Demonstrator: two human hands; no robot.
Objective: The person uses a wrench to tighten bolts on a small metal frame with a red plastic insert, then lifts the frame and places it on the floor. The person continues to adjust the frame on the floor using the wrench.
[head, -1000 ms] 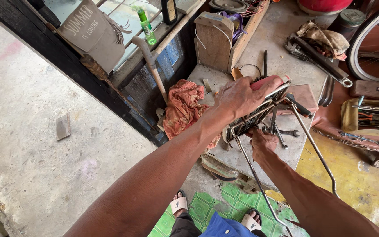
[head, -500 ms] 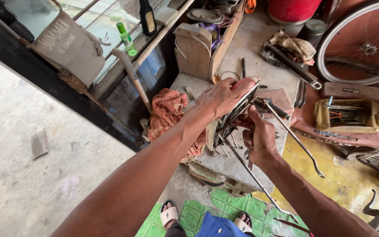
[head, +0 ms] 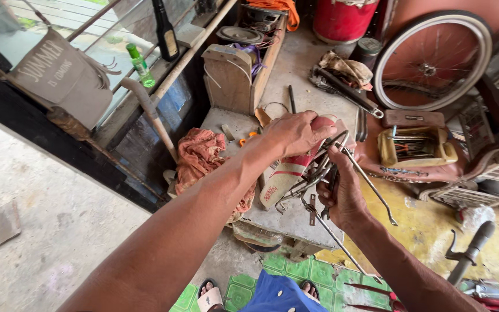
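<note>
Both hands held a mudguard [head: 287, 176] above the counter [head: 295, 216]. Left hand [head: 295, 133] clasped its upper end; right hand [head: 342, 190] gripped the wire stays [head: 371, 188] beside it, the guard's long axis slanting down-left

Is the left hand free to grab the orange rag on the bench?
Probably not right now. The left hand is wrapped around the red-and-white fender, so it is full. The orange rag lies uncovered just under that forearm, with nothing on top, so the path itself looks free.

Red-and-white bicycle mudguard [head: 291, 172], tilted, thin metal stays [head: 347, 167] splayed beneath; held above the workbench
</note>
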